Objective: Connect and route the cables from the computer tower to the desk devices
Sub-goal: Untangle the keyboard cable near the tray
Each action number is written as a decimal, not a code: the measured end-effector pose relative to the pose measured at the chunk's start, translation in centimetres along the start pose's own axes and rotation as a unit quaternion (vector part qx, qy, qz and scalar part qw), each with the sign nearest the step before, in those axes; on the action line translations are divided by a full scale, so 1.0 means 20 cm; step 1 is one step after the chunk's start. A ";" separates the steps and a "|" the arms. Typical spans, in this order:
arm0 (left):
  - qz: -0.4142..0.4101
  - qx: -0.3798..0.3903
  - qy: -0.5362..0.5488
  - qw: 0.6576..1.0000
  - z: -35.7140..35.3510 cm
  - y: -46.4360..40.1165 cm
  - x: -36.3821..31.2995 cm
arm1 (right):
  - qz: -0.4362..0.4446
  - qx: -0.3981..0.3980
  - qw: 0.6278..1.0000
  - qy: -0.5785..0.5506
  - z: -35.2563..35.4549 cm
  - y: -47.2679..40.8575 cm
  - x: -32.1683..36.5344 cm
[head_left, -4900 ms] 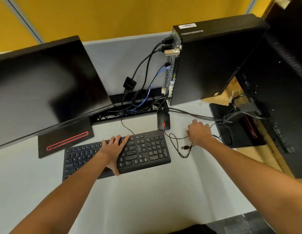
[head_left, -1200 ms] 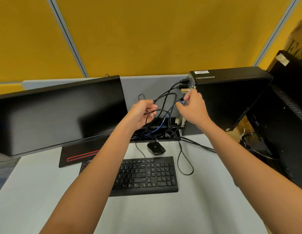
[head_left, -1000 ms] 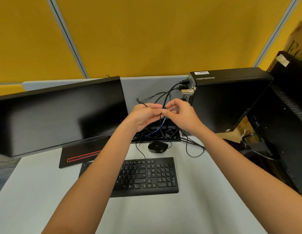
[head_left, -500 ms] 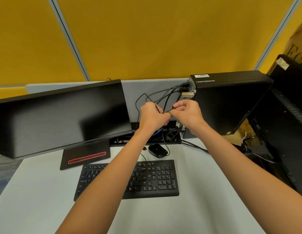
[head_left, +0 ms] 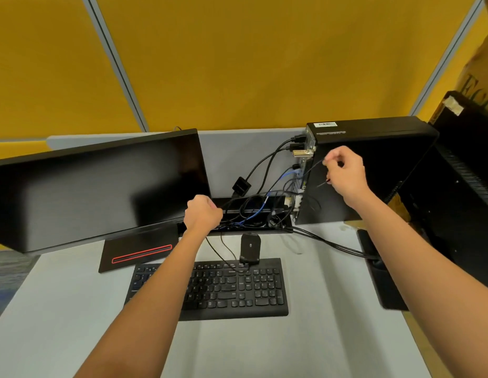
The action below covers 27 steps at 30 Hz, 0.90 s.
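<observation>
Computer tower (head_left: 373, 170): black, upright on the desk (head_left: 319, 336) at right rear, long axis running away from the viewer to the right, port panel facing left toward the monitor.

Cables (head_left: 267, 170): several black leads and one blue, plugged into the tower's left-facing panel, drooping left and down into the cable tray (head_left: 253, 211) at the desk's back edge. Two further black leads run from the tray rightward across the desk.

Right hand (head_left: 345, 173): raised in front of the tower's side, fingers curled, pinching a thin black cable (head_left: 315, 166) whose free length slants down-left toward the port panel.

Left hand (head_left: 203, 215): closed in a fist at the tray's left end, knuckles up; whether it grips a cable cannot be told.

Mouse (head_left: 250, 248): black, long axis front-to-back, touching the keyboard's rear edge.

Keyboard (head_left: 237, 287): black, long axis left-right, centre of desk.

Monitor (head_left: 95, 186): dark screen, left, tilted.
</observation>
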<state>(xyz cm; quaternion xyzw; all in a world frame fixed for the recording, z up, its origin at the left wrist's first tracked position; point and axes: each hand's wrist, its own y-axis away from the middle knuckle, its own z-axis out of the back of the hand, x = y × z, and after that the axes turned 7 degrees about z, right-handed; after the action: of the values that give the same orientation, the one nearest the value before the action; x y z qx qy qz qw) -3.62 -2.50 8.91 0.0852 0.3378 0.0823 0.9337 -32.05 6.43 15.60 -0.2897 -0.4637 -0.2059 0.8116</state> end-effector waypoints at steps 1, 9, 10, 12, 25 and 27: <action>-0.001 0.006 -0.014 1.000 -0.01 0.00 0.00 | 0.017 0.007 1.000 -0.021 -0.01 -0.01 0.02; 0.124 0.039 -0.141 0.982 0.00 0.06 0.31 | 0.081 -0.086 0.989 -0.087 0.12 -0.18 0.21; 0.114 0.050 -0.133 0.983 -0.02 0.07 0.33 | 0.101 -0.046 0.992 -0.057 0.09 -0.17 0.23; 0.064 0.084 -0.112 0.988 -0.05 0.07 0.28 | 0.131 0.062 0.989 0.006 0.01 -0.10 0.23; -0.308 0.143 0.249 0.907 0.14 0.24 -0.53 | 0.227 0.325 0.916 -0.057 -0.01 0.01 0.39; -0.347 0.138 0.222 0.901 0.14 0.24 -0.59 | 0.252 0.297 0.917 -0.089 0.06 -0.01 0.44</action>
<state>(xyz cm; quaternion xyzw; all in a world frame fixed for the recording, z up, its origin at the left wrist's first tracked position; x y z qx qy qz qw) -11.19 -0.70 19.29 0.0700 0.5523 -0.2777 0.7829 -28.53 6.52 23.86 -0.1599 -0.4855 0.1790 0.8406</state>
